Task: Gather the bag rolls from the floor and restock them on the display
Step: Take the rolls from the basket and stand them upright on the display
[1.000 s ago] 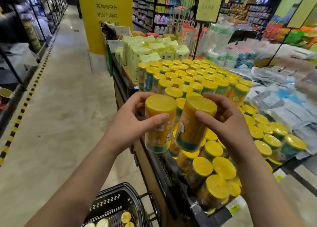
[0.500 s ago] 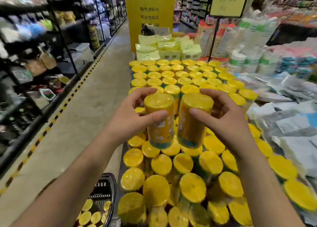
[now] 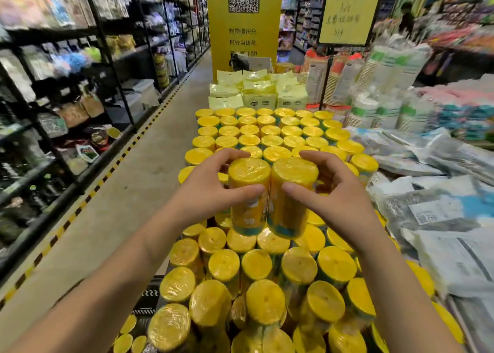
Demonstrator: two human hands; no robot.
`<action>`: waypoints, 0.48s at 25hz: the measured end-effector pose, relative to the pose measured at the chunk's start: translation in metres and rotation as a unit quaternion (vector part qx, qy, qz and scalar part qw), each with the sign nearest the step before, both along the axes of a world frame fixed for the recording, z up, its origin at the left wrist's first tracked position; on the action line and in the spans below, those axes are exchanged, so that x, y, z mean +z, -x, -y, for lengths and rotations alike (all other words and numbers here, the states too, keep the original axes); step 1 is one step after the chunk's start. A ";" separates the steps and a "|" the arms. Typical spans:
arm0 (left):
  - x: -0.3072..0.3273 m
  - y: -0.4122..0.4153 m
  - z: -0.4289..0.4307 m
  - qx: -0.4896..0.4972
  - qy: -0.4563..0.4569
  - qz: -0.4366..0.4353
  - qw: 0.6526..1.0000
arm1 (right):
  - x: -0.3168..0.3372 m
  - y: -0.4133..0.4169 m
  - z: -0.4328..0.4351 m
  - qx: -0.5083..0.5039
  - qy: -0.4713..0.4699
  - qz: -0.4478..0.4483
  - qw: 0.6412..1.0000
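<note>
**A:** Since half a second back we've closed the gap. Left roll (image 3: 248, 192) and right roll (image 3: 291, 192) now touch side to side, and we've carried them further in over the stock.

**B:** What bites us from here?

**A:** We're carrying two at once, one hand each. The wrap looks slick. If we release unevenly, we judge one tips and knocks its neighbours. Front rolls (image 3: 256, 264) already lean at odd angles, so a bump could send some off the aisle side onto the floor (image 3: 120, 205).

**B:** Grip?

**A:** Left hand (image 3: 211, 192) is curled round left roll, thumb across the near face, fingers over the far top rim. Right hand (image 3: 336, 195) mirrors it on right roll, though its fingers look looser and splayed at the back. Both rolls are upright, yellow caps toward us.

**B:** Landed yet?

**A:** Can't tell. The bases sit right at the front rolls' caps, and the contact is hidden. We can't see the slot underneath either.

**B:** Around them?

**A:** Back rows (image 3: 267, 136) stand tidy just beyond our fingers. Plastic packets (image 3: 441, 211) are heaped to the right. Basket (image 3: 145, 298), low on the left, holds more rolls, so we judge the restock is far from finished.

**B:** So?

**A:** Set them straight down, then take one hand off at a time.
</note>
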State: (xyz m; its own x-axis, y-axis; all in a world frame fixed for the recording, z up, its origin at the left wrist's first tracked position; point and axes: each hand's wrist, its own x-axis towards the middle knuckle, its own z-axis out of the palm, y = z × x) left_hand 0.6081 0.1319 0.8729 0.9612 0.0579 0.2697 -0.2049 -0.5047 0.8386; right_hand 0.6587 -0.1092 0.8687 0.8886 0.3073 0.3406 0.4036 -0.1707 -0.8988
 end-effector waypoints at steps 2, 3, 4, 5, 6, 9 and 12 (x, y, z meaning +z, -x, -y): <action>-0.001 -0.013 0.001 0.017 -0.043 -0.003 0.999 | 0.003 0.001 0.004 -0.005 0.003 0.003 1.000; -0.001 -0.021 0.002 0.027 -0.073 -0.005 0.997 | 0.005 0.001 0.006 -0.007 0.004 0.004 1.000; -0.003 -0.031 0.002 0.036 -0.108 -0.003 0.993 | 0.006 0.002 0.008 -0.009 0.006 0.007 1.000; -0.005 -0.042 0.002 0.043 -0.145 0.001 0.989 | 0.006 0.002 0.010 -0.011 0.009 0.010 1.000; -0.007 -0.053 0.001 0.044 -0.179 0.006 0.983 | 0.006 0.001 0.011 -0.013 0.011 0.012 1.000; -0.020 -0.081 -0.004 0.035 -0.239 0.001 0.970 | 0.005 0.000 0.015 -0.017 0.012 0.012 1.000; -0.032 -0.097 -0.012 0.032 -0.253 -0.009 0.967 | 0.002 0.000 0.019 -0.017 0.011 0.008 1.000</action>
